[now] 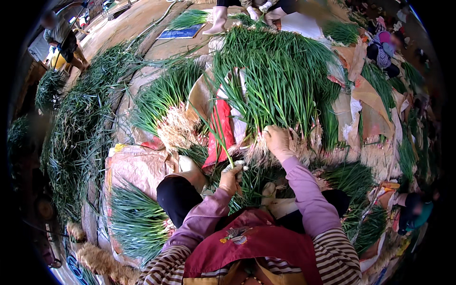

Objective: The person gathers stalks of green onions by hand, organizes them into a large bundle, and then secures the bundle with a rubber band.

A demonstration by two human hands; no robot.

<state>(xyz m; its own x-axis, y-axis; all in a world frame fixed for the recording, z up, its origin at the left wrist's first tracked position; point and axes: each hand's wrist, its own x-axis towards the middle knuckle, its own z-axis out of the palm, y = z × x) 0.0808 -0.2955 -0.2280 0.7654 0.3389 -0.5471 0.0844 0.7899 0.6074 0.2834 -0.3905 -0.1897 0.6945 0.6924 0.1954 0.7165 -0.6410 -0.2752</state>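
My left hand (231, 177), with white covering at its fingertips, is closed around a single green onion (220, 135) whose long leaves slant up and to the left. Ahead of me lies a big heap of green onions (280, 76), leaves pointing away and pale roots toward me. At the near edge of that heap, my right hand (278, 141) has its fingers curled around the white stems just above the roots; the fingertips are partly hidden. A smaller bunch of green onions (171, 99) with bushy roots sits left of a red sheet (220, 130).
More green onions (135, 221) lie beside my left knee, near a pinkish sack (137, 166). Loose green leaves (78, 142) are strewn along the left. A person in pale boots (218, 20) works opposite; another person (64, 40) stands far left. Others sit at right.
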